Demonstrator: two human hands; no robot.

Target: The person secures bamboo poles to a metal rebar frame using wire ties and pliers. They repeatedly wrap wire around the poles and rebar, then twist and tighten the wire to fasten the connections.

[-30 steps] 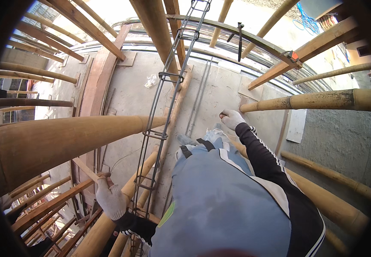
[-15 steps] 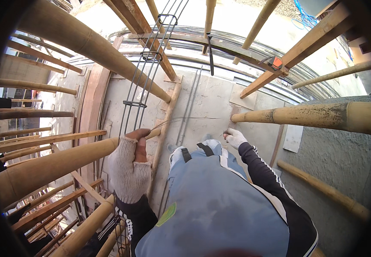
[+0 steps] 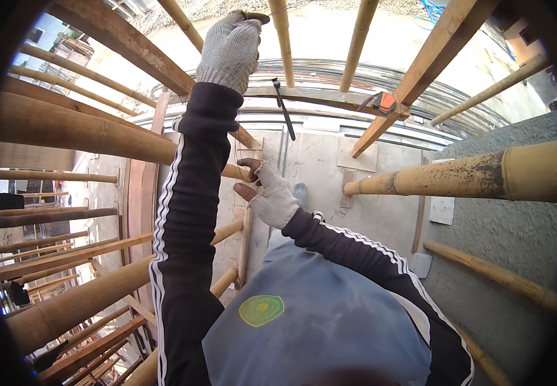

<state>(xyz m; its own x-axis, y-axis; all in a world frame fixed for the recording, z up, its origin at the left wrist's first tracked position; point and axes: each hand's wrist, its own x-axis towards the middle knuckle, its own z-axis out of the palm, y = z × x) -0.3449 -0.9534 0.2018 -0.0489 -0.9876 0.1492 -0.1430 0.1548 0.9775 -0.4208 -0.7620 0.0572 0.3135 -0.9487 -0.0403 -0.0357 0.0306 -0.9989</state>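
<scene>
Head view looks down past my chest, a smooth blue-grey shirt [image 3: 317,321] with a round green and yellow badge, into a scaffold of bamboo. My left hand [image 3: 230,51], in a coarse knitted grey-white glove, is stretched up to about 11 o'clock, its black sleeve [image 3: 188,212] edged with twin white stripes. It is curled at a thin pale bamboo pole [image 3: 283,45] near the top rim, beside a small dark rounded thing at the fingertips; whether the hand is truly clamped on the pole I cannot tell, since only the glove's back shows. My right hand [image 3: 267,192], in the same knit glove with worn reddish-brown fingertips, sits near the middle, loosely curled with the fingers bent toward 10 o'clock; it lies against a slim wooden batten [image 3: 246,244], but I cannot tell if it grips anything. At 12 o'clock a dark hammer-like tool [image 3: 283,109] hangs slantwise from a curved timber rail. Toward 1 o'clock a small orange and grey tool [image 3: 381,101] rests on a squared timber beam [image 3: 420,71]. A thick, round bamboo pole [image 3: 465,174], mottled with grey crust, juts in from 3 o'clock. Another fat, smooth bamboo trunk [image 3: 66,128] crosses at 9 o'clock. Rough grey plastered wall [image 3: 510,238] fills the 4 o'clock side.
</scene>
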